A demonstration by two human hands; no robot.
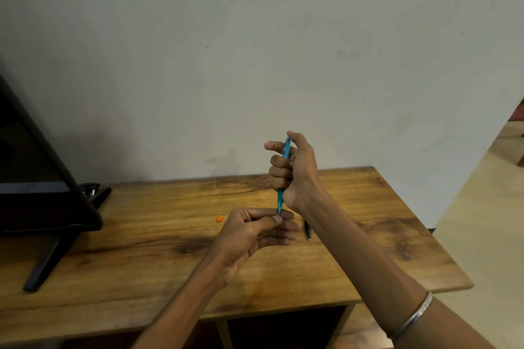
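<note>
Gripping a teal pen point(280, 198) near upright above the wooden table point(141, 241), the right hand point(297, 176) has its fingers curled round the barrel. Left hand point(252, 231) sits just below, thumb and forefinger pinching the pen's lower tip. Dark pen point(307, 231) lies on the table beside the right forearm. Small orange piece point(219, 219) lies left of the left hand. Black monitor point(42, 193) stands far left.

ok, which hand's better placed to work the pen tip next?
Left, likely. The left hand pinches at the lower tip of the teal pen; the right hand grips the barrel, holding it upright.
</note>
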